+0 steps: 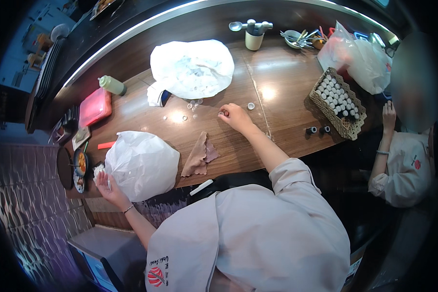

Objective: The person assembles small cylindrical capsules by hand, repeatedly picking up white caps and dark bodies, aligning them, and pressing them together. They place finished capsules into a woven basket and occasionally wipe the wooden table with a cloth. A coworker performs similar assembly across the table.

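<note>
Your right hand pinched one small cap on the counter, fingers curled. Your left hand lay open against one white bag. Two dark bottles stood beside one basket; another cap lay near.

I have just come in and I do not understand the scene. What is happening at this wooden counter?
A person in a pale uniform works at the wooden counter. The right hand pinches a small cap among other small caps scattered there. The left hand rests at the edge of a white plastic bag. A brown cloth lies between the hands. A second person sits at the right, near a wicker basket of small bottles.
</note>
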`<state>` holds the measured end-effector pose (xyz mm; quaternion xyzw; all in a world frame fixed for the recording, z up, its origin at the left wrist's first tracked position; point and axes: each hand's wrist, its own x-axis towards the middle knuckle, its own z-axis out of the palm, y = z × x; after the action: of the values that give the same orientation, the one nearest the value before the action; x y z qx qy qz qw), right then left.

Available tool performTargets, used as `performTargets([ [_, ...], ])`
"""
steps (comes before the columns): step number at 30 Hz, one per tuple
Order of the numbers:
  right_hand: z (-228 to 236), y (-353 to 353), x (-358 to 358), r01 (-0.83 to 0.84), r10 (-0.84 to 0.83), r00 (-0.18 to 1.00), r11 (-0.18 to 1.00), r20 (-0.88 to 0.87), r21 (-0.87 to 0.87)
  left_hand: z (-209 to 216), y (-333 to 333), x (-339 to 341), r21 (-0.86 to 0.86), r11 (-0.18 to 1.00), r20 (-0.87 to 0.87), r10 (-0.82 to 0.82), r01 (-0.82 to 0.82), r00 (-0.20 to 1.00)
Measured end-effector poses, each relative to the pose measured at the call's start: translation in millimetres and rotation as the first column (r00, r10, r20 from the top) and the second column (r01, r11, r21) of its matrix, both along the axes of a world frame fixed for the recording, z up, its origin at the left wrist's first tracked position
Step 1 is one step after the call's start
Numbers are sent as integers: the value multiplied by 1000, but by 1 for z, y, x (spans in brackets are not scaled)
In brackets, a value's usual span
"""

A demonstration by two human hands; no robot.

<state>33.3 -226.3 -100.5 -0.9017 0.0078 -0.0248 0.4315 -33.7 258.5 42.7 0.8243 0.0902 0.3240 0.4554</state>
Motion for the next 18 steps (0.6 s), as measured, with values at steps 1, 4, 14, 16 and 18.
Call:
performTargets([
  [1,8,4,-2,-7,7,1000,1000,-17,11,5,-2,-3,7,1000,-1,6,-6,1000],
  [4,-4,4,0,13,-12,998,1000,59,-13,10,-2,3,11,1000,33,12,-12,999],
  [14,27,-29,-18,34,-19,980,997,-197,74,0,-15,17,189,978,143,59,-86,988],
  [16,60,-55,-46,216,-204,967,974,-154,64,-2,-17,20,238,966,136,65,-96,989],
  [18,99,-90,-83,374,-369,921,927,-126,15,-4,-22,22,212,974,143,53,-83,988],
])
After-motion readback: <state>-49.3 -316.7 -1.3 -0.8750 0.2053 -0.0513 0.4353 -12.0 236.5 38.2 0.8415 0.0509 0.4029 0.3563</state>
